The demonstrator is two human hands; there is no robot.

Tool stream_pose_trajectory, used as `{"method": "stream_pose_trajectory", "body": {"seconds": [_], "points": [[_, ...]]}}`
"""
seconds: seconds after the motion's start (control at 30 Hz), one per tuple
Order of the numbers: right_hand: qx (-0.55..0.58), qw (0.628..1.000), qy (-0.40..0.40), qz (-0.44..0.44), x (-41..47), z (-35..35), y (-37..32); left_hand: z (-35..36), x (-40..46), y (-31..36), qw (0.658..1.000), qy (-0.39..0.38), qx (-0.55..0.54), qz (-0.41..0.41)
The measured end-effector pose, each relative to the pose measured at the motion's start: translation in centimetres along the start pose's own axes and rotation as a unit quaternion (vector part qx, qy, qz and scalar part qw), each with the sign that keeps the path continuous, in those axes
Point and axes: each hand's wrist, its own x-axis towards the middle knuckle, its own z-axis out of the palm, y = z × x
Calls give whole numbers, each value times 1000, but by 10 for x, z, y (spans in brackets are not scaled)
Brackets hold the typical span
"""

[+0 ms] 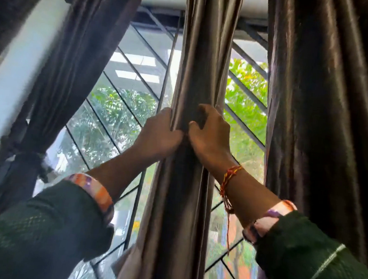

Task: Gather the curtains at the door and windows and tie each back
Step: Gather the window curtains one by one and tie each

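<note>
The middle curtain [196, 75] hangs straight up and down, right between the 2 hands. The left hand [159, 135] grips its left edge and the right hand [209, 132] pinches its folds, so both are equally close. I count 3 curtains: a left curtain [58, 82], already tied, far left of the hands, and a loose right curtain [324, 105] beside the right hand.

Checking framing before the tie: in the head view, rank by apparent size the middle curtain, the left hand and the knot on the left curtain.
1. Middle curtain
2. Left hand
3. Knot, though it sits farther away, so its true size is unsure.
</note>
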Motion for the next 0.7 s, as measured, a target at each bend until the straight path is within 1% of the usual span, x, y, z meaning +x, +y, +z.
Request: {"method": "stream_pose_trajectory", "body": {"seconds": [0.1, 0.17, 0.33, 0.4, 0.5, 0.63, 0.7], "points": [[-20, 999, -27, 25, -30, 7, 5, 4, -30, -24, 999, 52, 8, 3], [-39, 997, -46, 38, -51, 8, 8, 6, -53, -40, 997, 69, 33, 33], [-113, 992, -55, 15, -106, 10, 18, 6, -101, -80, 990, 52, 80, 100], [-103, 994, -44, 3, -129, 14, 23, 7, -114, -95, 992, 41, 85, 86], [-90, 996, -15, -5, -155, 21, 33, 7, -128, -101, 997, 41, 69, 22], [-88, 995, -39, 15, -170, 22, 38, 6, -131, -95, 995, 55, 78, -9], [-104, 994, -35, 11, -172, 22, 37, 5, -127, -90, 991, 78, 100, -32]]}}
